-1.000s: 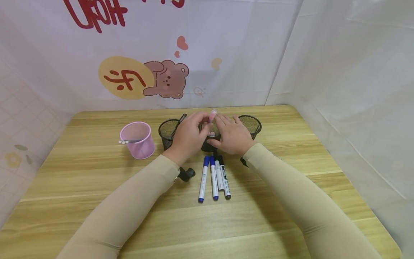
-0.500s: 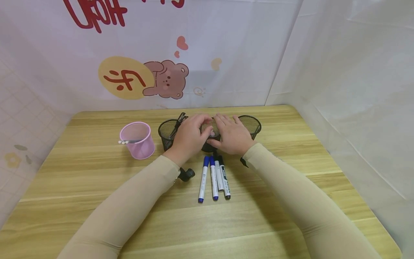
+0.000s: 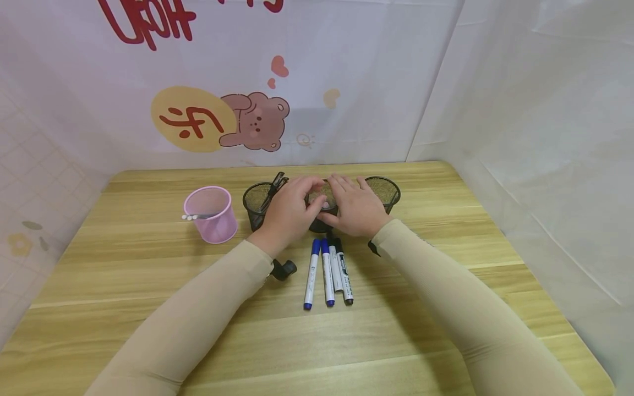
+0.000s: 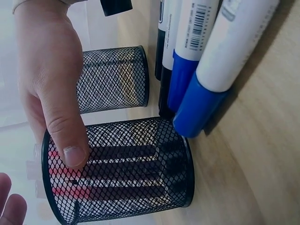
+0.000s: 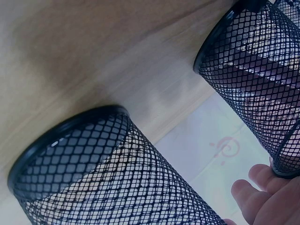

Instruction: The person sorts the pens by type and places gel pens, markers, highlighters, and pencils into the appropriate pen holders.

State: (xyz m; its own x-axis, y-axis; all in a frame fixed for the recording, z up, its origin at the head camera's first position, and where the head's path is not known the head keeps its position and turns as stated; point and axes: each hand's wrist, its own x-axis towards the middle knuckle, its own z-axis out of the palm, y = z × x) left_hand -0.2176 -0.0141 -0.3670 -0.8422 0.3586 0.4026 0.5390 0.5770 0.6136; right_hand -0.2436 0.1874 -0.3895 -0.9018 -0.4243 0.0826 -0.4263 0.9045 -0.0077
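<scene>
A black mesh pen holder [image 3: 323,224] stands in the middle of the back row. Several pens [image 4: 124,172] with pinkish-red ends show through its mesh, their tops poking past the rim. My right hand [image 3: 358,207] holds this holder at the rim, the thumb [image 4: 74,154] on the near outside and the other fingers [image 5: 265,187] around the far side. Over the holder's left side hovers my left hand [image 3: 292,204], fingers loosely bent and with nothing between them; its fingertips [image 4: 13,208] are apart from the mesh in the left wrist view.
A second mesh holder [image 3: 255,204] with black pens stands left, a third [image 3: 383,190] right. Farther left, a pink holder [image 3: 218,225] has thin white-tipped sticks leaning out. Several markers [image 3: 327,272] with blue and black caps lie in front. A printed cloth [image 3: 366,99] hangs behind the table.
The pink-topped pen my left hand pinched over the middle holder one second ago is out of its fingers, gone down into the holder. My right hand has stayed put.
</scene>
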